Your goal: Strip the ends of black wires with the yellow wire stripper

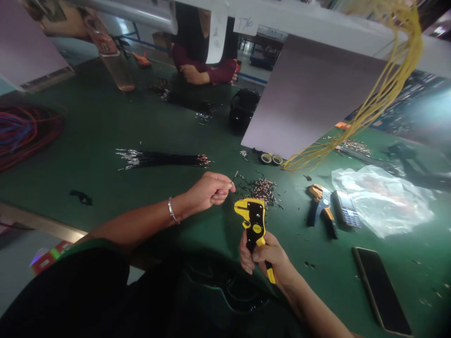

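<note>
My left hand [211, 191], with a bracelet at the wrist, is closed in a pinch on a thin black wire [234, 176]; a short end sticks up past the fingertips. The fingers of my right hand [273, 256] are wrapped round the handles of a yellow and black wire stripper [256, 220]. Its jaws point left, just below and right of my left hand, apart from the wire. Beyond the stripper lies a heap of short dark and coppery offcuts [263, 190]. A bundle of black wires [169, 159] with bared ends rests farther back, left of my left hand.
Right of the stripper lie an orange-handled tool [322, 209], a keypad phone [347, 209], a clear plastic bag [391, 199] and a smartphone [382, 291]. Yellow wires [373, 117] hang from the shelf. Tape rolls [271, 159] stand behind the offcuts. Across the bench are a person's folded arms [200, 74].
</note>
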Action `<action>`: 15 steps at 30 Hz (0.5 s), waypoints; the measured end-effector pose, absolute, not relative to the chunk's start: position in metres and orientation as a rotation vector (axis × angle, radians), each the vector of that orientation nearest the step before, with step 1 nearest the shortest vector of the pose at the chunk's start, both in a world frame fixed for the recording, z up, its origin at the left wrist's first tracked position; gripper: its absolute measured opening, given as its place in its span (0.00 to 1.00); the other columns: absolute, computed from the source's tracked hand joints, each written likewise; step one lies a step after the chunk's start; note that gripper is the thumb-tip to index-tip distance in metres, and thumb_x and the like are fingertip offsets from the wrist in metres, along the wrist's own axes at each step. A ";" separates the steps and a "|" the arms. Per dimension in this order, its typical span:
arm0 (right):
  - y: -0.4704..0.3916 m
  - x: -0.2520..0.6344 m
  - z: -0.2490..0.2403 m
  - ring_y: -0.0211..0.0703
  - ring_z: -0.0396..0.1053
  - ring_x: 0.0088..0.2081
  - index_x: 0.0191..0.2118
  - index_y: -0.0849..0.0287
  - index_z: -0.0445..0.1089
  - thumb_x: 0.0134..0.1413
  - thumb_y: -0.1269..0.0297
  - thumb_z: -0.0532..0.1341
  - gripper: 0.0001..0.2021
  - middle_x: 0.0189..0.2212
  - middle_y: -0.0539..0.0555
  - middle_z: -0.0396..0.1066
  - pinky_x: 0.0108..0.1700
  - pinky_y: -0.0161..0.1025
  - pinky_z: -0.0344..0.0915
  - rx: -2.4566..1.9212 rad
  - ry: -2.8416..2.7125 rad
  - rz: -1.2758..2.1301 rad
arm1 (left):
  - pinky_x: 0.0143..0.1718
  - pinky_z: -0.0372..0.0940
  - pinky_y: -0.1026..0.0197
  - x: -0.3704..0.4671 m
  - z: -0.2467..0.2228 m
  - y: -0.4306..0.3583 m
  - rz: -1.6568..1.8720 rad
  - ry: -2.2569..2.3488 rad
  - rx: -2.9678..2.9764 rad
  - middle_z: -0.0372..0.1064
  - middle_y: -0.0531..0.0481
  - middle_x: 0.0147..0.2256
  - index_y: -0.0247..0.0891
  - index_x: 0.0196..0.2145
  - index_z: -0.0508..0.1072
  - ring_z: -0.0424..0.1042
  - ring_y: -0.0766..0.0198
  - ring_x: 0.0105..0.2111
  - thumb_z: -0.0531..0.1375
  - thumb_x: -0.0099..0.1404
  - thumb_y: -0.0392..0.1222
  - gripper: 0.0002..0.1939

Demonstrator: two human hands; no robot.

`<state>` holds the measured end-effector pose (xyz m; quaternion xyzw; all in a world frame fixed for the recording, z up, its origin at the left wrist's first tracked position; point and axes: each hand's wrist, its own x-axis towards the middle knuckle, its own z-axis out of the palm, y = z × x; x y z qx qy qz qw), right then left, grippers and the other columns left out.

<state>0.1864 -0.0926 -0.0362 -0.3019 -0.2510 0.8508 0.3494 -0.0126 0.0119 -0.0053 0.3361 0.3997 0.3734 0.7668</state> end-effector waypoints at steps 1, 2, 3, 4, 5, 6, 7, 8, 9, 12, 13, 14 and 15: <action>-0.093 0.186 -0.036 0.35 0.59 0.17 0.25 0.64 0.68 0.30 0.78 0.57 0.10 0.18 0.49 0.64 0.19 0.35 0.60 -0.775 -0.649 2.209 | 0.14 0.40 0.70 -0.013 -0.005 0.012 0.811 0.867 0.727 0.49 0.58 0.13 0.29 0.22 0.71 0.45 0.78 0.12 0.57 0.58 0.27 0.09; -0.093 0.187 -0.037 0.35 0.59 0.17 0.26 0.64 0.68 0.30 0.78 0.57 0.10 0.18 0.49 0.64 0.19 0.35 0.60 -0.767 -0.647 2.213 | 0.15 0.40 0.70 -0.013 -0.004 0.012 0.811 0.867 0.725 0.49 0.58 0.13 0.29 0.22 0.71 0.45 0.78 0.12 0.56 0.58 0.27 0.09; -0.094 0.187 -0.037 0.35 0.59 0.18 0.26 0.64 0.69 0.30 0.78 0.57 0.10 0.19 0.49 0.65 0.19 0.35 0.60 -0.758 -0.643 2.218 | 0.15 0.39 0.69 -0.013 -0.004 0.012 0.809 0.866 0.725 0.49 0.58 0.13 0.29 0.22 0.71 0.45 0.78 0.12 0.56 0.58 0.27 0.09; -0.094 0.187 -0.037 0.35 0.59 0.18 0.26 0.64 0.69 0.29 0.78 0.57 0.10 0.19 0.49 0.65 0.19 0.35 0.60 -0.747 -0.639 2.220 | 0.15 0.39 0.69 -0.013 -0.004 0.012 0.809 0.867 0.726 0.49 0.58 0.13 0.29 0.22 0.71 0.45 0.78 0.12 0.56 0.58 0.27 0.09; -0.094 0.187 -0.037 0.35 0.59 0.18 0.26 0.64 0.69 0.29 0.78 0.57 0.11 0.19 0.49 0.65 0.19 0.35 0.60 -0.737 -0.635 2.224 | 0.15 0.39 0.69 -0.013 -0.004 0.012 0.809 0.870 0.728 0.49 0.58 0.13 0.29 0.22 0.71 0.45 0.78 0.12 0.56 0.58 0.26 0.09; -0.095 0.187 -0.037 0.34 0.59 0.18 0.27 0.64 0.69 0.29 0.78 0.57 0.11 0.19 0.49 0.65 0.19 0.35 0.60 -0.730 -0.633 2.229 | 0.15 0.39 0.69 -0.013 -0.004 0.012 0.811 0.873 0.730 0.49 0.58 0.13 0.29 0.22 0.71 0.45 0.78 0.12 0.56 0.58 0.26 0.09; -0.095 0.187 -0.037 0.34 0.59 0.18 0.27 0.64 0.68 0.29 0.78 0.57 0.11 0.19 0.49 0.64 0.19 0.35 0.60 -0.720 -0.636 2.237 | 0.15 0.39 0.69 -0.013 -0.003 0.013 0.817 0.878 0.732 0.49 0.58 0.13 0.29 0.22 0.71 0.45 0.78 0.12 0.56 0.58 0.27 0.09; -0.095 0.187 -0.037 0.34 0.59 0.18 0.27 0.64 0.68 0.29 0.78 0.57 0.11 0.19 0.49 0.64 0.19 0.35 0.60 -0.714 -0.641 2.245 | 0.15 0.39 0.69 -0.013 -0.003 0.013 0.823 0.882 0.734 0.49 0.58 0.13 0.29 0.22 0.71 0.45 0.78 0.12 0.56 0.58 0.27 0.09; -0.096 0.187 -0.038 0.34 0.59 0.18 0.28 0.64 0.68 0.30 0.78 0.57 0.12 0.19 0.49 0.64 0.19 0.35 0.60 -0.712 -0.645 2.248 | 0.15 0.39 0.69 -0.013 -0.003 0.013 0.828 0.884 0.736 0.49 0.58 0.13 0.29 0.22 0.71 0.45 0.78 0.12 0.57 0.58 0.27 0.08; -0.097 0.187 -0.040 0.35 0.59 0.18 0.29 0.63 0.68 0.30 0.79 0.57 0.13 0.20 0.49 0.65 0.20 0.35 0.60 -0.729 -0.653 2.239 | 0.15 0.39 0.69 -0.014 -0.002 0.014 0.827 0.876 0.743 0.49 0.58 0.13 0.28 0.22 0.71 0.45 0.78 0.12 0.57 0.58 0.27 0.08; -0.097 0.187 -0.041 0.35 0.59 0.19 0.29 0.63 0.68 0.30 0.78 0.57 0.13 0.20 0.49 0.65 0.21 0.35 0.60 -0.736 -0.656 2.235 | 0.15 0.39 0.69 -0.014 -0.002 0.014 0.826 0.871 0.748 0.49 0.59 0.13 0.28 0.22 0.71 0.46 0.78 0.12 0.57 0.58 0.27 0.08; -0.098 0.186 -0.042 0.35 0.59 0.19 0.29 0.63 0.68 0.29 0.78 0.57 0.13 0.20 0.49 0.65 0.21 0.35 0.60 -0.738 -0.657 2.232 | 0.15 0.39 0.69 -0.015 -0.002 0.015 0.831 0.869 0.752 0.49 0.59 0.13 0.29 0.22 0.71 0.45 0.78 0.12 0.56 0.58 0.27 0.08; -0.098 0.186 -0.043 0.35 0.59 0.19 0.29 0.63 0.68 0.29 0.78 0.57 0.13 0.20 0.49 0.64 0.21 0.35 0.60 -0.731 -0.660 2.236 | 0.15 0.39 0.69 -0.015 -0.003 0.015 0.836 0.869 0.755 0.49 0.59 0.13 0.29 0.23 0.71 0.45 0.78 0.12 0.56 0.58 0.27 0.08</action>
